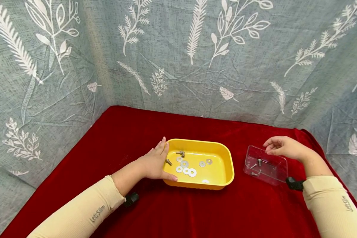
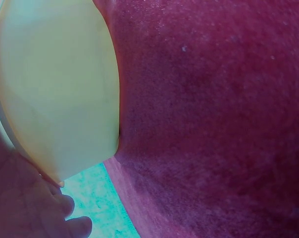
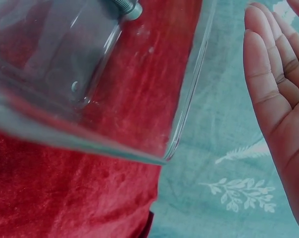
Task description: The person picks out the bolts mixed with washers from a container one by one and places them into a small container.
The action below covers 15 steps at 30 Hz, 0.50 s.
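Head view: The yellow tray (image 1: 230, 165) stands at centre frame on the red-covered table (image 1: 131, 132) and contains flat washers (image 1: 181, 163) and bolts (image 1: 179, 152). The left hand (image 1: 153, 163) spans the tray's left end, grip wide, fingers extended, thumb on the near rim. At right, the right hand (image 1: 288, 148) overlaps the far rim of the clear plastic box (image 1: 272, 171), which contains screws (image 1: 259, 162); grip relaxed.

Left wrist view: The tray wall occupies the upper left; fingers lie lower left.

Right wrist view: The box occupies the upper left; the hand, right edge, shows a bare palm.

The yellow tub (image 1: 216, 173) is plastic (smooth, glossy).
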Available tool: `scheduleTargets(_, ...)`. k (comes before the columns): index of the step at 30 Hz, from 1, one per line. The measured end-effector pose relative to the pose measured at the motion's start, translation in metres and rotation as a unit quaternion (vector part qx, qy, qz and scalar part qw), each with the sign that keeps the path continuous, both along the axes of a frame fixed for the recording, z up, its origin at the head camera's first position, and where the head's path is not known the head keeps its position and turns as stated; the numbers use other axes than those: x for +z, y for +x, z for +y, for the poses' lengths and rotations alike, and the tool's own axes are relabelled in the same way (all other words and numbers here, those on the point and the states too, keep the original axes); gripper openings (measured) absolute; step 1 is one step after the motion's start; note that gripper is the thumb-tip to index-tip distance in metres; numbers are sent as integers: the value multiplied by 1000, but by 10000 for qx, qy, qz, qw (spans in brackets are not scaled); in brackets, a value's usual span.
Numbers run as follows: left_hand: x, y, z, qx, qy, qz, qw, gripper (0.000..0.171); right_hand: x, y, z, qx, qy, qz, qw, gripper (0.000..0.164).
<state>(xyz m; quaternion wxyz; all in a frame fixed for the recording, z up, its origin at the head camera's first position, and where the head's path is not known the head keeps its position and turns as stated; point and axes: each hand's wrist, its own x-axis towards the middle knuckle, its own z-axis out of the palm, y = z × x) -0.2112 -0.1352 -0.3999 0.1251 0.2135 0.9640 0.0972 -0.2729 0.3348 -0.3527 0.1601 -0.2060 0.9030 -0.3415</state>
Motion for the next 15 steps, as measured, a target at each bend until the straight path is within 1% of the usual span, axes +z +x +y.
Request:
scheduleTargets(8,2,0,1,19,-33,-8,10000,129,7,-4,-4,91,8,81,9999,28)
scheduleTargets(15,3,1,1,43,-28,-39,10000,129,18,-9,-20,40,-5,66,10000,28)
